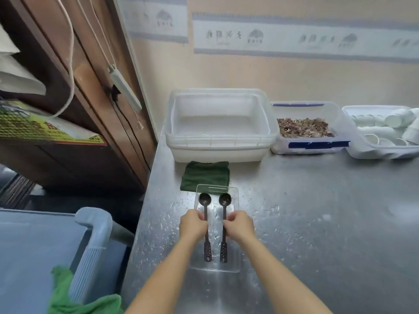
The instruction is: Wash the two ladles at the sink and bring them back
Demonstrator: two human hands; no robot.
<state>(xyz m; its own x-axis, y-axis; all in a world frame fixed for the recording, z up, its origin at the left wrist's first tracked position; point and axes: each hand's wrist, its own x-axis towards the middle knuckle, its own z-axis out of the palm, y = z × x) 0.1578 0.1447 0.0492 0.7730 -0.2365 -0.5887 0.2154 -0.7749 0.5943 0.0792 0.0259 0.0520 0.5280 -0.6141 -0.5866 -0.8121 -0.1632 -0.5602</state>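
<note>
At a wet steel counter (317, 211), a person's left hand (192, 225) is closing around the left ladle (205, 214) mid-handle while the right hand (238, 226) is pinching the right ladle (224, 211), both lying in a clear tray (234, 266). The slim dark ladles are probably light, stiff and slippery; mid-handle suits them.

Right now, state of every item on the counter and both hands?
Left dark ladle: on clear tray, gripped.
Right dark ladle: on tray, gripped.
Left hand: closed on handle.
Right hand: closed on handle.
Clear flat tray: wet.
Green cloth: folded.
Stacked white tubs: empty.
Blue-latched box: open, holding brown bits.
</note>
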